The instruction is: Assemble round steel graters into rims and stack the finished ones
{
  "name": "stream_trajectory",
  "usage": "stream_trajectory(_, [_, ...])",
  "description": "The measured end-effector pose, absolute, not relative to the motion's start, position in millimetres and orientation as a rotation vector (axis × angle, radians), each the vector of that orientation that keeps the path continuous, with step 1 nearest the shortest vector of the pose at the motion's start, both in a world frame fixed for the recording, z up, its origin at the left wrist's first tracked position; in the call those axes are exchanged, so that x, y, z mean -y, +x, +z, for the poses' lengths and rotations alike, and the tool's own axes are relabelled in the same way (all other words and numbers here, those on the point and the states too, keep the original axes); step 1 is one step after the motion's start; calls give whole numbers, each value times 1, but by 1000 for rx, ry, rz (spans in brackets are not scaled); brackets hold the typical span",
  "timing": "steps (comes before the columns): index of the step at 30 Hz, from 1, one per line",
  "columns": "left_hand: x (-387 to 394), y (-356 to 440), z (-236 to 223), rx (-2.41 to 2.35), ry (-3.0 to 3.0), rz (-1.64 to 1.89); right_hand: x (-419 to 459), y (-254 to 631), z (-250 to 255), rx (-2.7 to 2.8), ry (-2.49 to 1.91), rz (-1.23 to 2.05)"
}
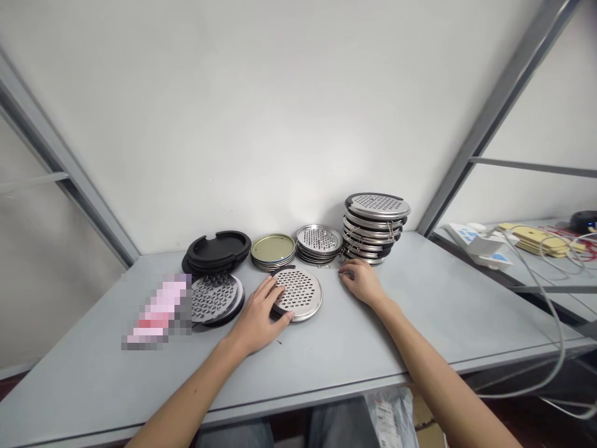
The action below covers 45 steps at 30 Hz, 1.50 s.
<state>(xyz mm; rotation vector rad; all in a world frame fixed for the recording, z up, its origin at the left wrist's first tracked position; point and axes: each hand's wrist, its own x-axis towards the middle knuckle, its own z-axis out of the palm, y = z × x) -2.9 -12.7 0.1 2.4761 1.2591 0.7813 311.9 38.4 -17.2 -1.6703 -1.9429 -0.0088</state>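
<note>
A round grater [301, 291] with a perforated metal face and black rim lies in front of me. My left hand [261, 314] holds it at its left side, thumb at the near edge and fingers across the top. To the right, my right hand [361, 281] is low at the table, by the foot of a tall stack of round graters [375, 227]. Its fingers are curled together; what they pinch, if anything, is hidden. Small wire clasps [344, 252] stick out near its fingertips. Just behind the held grater is a short stack of metal grater discs [319, 241].
Gold-coloured round lids [273, 249] and black ring-shaped bases [217, 250] are stacked along the wall. Grater plates with raised teeth [215, 298] sit at the left, beside a pixelated pink item [161, 311]. White cables [555, 317] hang off the right-hand shelf.
</note>
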Motion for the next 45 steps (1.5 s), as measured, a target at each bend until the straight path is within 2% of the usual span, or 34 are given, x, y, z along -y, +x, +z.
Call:
stream_trajectory(17, [13, -5, 0, -1276, 2538, 694, -35, 305, -13, 1939, -1518, 97])
stream_trajectory(23, [11, -4, 0, -1232, 2473, 851, -16, 278, -3, 2087, -1116, 241])
stream_trajectory(28, [9, -5, 8, -1105, 2228, 1012, -7, 260, 5, 2022, -987, 290])
stream_trajectory(37, [12, 3, 13, -994, 1885, 1098, -11, 257, 1, 1601, -1046, 667])
stream_trajectory(41, [12, 4, 9, -1004, 1935, 1127, -10, 255, 6, 1540, -1094, 868])
stream_trajectory(45, [10, 4, 2, -1224, 2099, 1160, -11, 255, 6, 1512, -1227, 1001])
